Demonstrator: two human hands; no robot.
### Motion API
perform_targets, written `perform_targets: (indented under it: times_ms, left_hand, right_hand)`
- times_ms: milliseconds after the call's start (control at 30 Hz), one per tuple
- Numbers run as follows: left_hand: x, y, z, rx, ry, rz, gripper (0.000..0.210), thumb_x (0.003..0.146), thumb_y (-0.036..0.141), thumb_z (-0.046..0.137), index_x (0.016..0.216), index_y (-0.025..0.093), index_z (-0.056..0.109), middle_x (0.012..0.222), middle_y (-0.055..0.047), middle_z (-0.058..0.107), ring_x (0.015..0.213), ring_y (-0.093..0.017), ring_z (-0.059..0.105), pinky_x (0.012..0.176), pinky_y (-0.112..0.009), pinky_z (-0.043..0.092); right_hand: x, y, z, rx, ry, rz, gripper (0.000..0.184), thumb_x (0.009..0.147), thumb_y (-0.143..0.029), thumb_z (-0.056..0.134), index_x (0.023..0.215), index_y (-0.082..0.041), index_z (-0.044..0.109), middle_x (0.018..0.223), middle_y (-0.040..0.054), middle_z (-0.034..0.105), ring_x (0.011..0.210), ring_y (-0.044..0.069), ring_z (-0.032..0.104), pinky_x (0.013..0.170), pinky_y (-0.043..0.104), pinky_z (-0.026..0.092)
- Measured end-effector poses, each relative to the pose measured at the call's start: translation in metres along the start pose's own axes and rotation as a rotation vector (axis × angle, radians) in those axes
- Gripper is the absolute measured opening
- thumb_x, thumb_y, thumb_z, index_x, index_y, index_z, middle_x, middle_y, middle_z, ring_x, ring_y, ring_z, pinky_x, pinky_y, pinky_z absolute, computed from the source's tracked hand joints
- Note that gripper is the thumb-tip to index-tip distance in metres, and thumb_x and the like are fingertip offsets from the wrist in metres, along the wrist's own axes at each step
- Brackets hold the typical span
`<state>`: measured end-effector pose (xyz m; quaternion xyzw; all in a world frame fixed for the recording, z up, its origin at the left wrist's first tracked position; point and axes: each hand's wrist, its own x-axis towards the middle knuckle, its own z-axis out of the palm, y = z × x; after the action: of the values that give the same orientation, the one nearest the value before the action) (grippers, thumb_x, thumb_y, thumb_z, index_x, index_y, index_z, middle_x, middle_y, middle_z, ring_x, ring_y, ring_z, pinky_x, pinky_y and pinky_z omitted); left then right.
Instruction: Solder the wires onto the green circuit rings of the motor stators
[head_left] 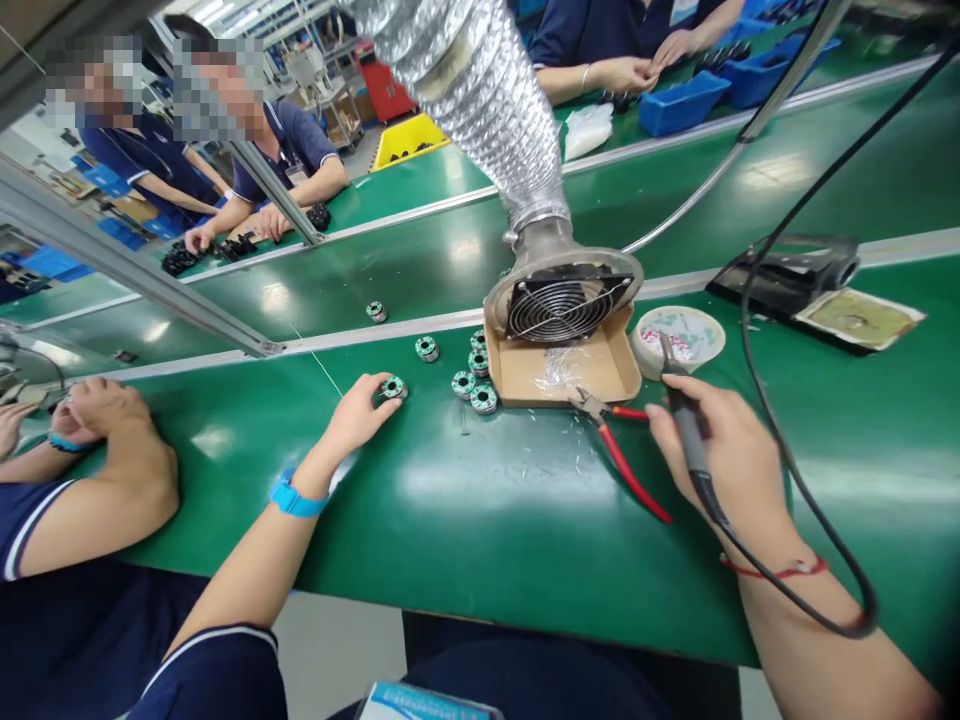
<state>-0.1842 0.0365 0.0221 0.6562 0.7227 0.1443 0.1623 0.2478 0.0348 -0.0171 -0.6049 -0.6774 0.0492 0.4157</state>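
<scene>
My left hand (358, 412) pinches a small round coil part with a green circuit-board top (394, 388) between thumb and fingers, at the green bench top. My right hand (735, 460) is wrapped round a soldering iron (688, 432), its tip end near a round white roll (712, 335). Just left of that hand lie red-handled cutting pliers (628, 470), their jaws against the edge of a cardboard tray (517, 385). Several similar coil parts (484, 400) cluster at the tray's left side. Another coil part (427, 348) sits apart, and one (376, 312) stands beyond the metal rail.
A fume-extractor fan (566, 310) on a silver duct (502, 110) hangs over the tray. The iron's black cable (806, 490) loops by my right wrist. An iron stand with a sponge (862, 318) lies at right. A co-worker's arm (120, 480) rests at left; other people work across the bench.
</scene>
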Motion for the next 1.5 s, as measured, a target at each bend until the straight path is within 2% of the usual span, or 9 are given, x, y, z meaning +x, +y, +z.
perform_targets:
  times_ms: [200, 333, 433, 567, 767, 1000, 1267, 1433, 1500]
  left_hand:
    - [-0.044, 0.043, 0.030, -0.225, -0.153, 0.124, 0.034, 0.085, 0.028, 0.071, 0.117, 0.019, 0.064, 0.087, -0.001, 0.057, 0.069, -0.012, 0.049, 0.067, -0.026, 0.045]
    - [-0.075, 0.091, 0.048, -0.516, -0.342, 0.189, 0.045, 0.087, 0.037, 0.072, 0.126, 0.020, 0.059, 0.065, 0.006, 0.043, 0.057, -0.010, 0.043, 0.055, -0.022, 0.037]
    - [-0.093, 0.122, 0.053, -0.771, -0.474, 0.250, 0.050, 0.087, 0.039, 0.073, 0.131, 0.021, 0.057, 0.069, 0.005, 0.047, 0.056, -0.009, 0.039, 0.052, -0.022, 0.034]
    - [-0.103, 0.146, 0.051, -0.848, -0.545, 0.335, 0.049, 0.088, 0.037, 0.074, 0.132, 0.022, 0.060, 0.084, 0.001, 0.055, 0.060, -0.007, 0.037, 0.053, -0.022, 0.032]
    - [-0.104, 0.151, 0.044, -0.714, -0.457, 0.533, 0.042, 0.090, 0.038, 0.075, 0.126, 0.018, 0.067, 0.076, 0.004, 0.046, 0.062, -0.007, 0.039, 0.056, -0.021, 0.035]
    - [-0.103, 0.152, 0.044, -0.606, -0.337, 0.678, 0.042, 0.091, 0.039, 0.075, 0.122, 0.012, 0.069, 0.071, 0.007, 0.042, 0.060, -0.007, 0.038, 0.056, -0.021, 0.034]
    - [-0.099, 0.153, 0.050, -0.565, -0.328, 0.636, 0.038, 0.089, 0.032, 0.077, 0.122, 0.015, 0.067, 0.072, 0.006, 0.045, 0.061, -0.008, 0.039, 0.057, -0.022, 0.034]
    - [-0.088, 0.156, 0.064, -0.378, -0.275, 0.527, 0.031, 0.086, 0.019, 0.072, 0.115, 0.016, 0.062, 0.091, -0.001, 0.057, 0.072, -0.011, 0.045, 0.067, -0.026, 0.039]
    - [-0.082, 0.154, 0.071, -0.341, -0.300, 0.460, 0.032, 0.084, 0.014, 0.067, 0.115, 0.016, 0.058, 0.099, -0.003, 0.057, 0.074, -0.012, 0.046, 0.069, -0.028, 0.040]
  right_hand:
    - [-0.020, -0.037, -0.011, 0.254, 0.160, 0.020, 0.022, 0.088, -0.036, 0.069, 0.108, -0.026, 0.071, 0.099, 0.0075, 0.074, 0.085, 0.024, 0.071, 0.082, 0.043, 0.060]
    - [-0.036, -0.079, -0.026, 0.516, -0.086, 0.062, 0.035, 0.096, -0.032, 0.061, 0.131, -0.028, 0.064, 0.086, -0.0008, 0.076, 0.069, 0.015, 0.073, 0.068, 0.031, 0.062]
    - [-0.035, -0.101, -0.038, 0.547, -0.310, 0.001, 0.032, 0.095, -0.025, 0.063, 0.126, -0.029, 0.064, 0.086, -0.0030, 0.075, 0.079, 0.011, 0.074, 0.078, 0.025, 0.062]
    - [-0.026, -0.108, -0.046, 0.650, -0.464, -0.040, 0.044, 0.089, -0.023, 0.070, 0.131, -0.027, 0.057, 0.090, -0.0037, 0.070, 0.083, 0.008, 0.069, 0.083, 0.021, 0.059]
    - [-0.019, -0.105, -0.049, 0.684, -0.624, 0.048, 0.044, 0.088, -0.020, 0.068, 0.130, -0.021, 0.055, 0.087, -0.0031, 0.069, 0.078, 0.008, 0.067, 0.077, 0.021, 0.058]
    - [-0.022, -0.107, -0.049, 0.610, -0.609, 0.005, 0.040, 0.089, -0.023, 0.067, 0.127, -0.023, 0.056, 0.084, -0.0033, 0.067, 0.075, 0.008, 0.064, 0.071, 0.021, 0.055]
    - [-0.039, -0.102, -0.035, 0.633, -0.490, -0.001, 0.032, 0.093, -0.029, 0.063, 0.124, -0.025, 0.053, 0.084, -0.0030, 0.063, 0.075, 0.009, 0.062, 0.074, 0.023, 0.054]
    - [-0.053, -0.093, -0.018, 0.426, -0.397, 0.033, 0.063, 0.084, -0.048, 0.073, 0.137, -0.025, 0.047, 0.106, 0.0048, 0.066, 0.097, 0.021, 0.066, 0.093, 0.040, 0.057]
    - [-0.057, -0.089, -0.010, 0.281, -0.409, -0.013, 0.062, 0.084, -0.050, 0.072, 0.136, -0.023, 0.050, 0.110, 0.0086, 0.067, 0.103, 0.027, 0.066, 0.095, 0.048, 0.056]
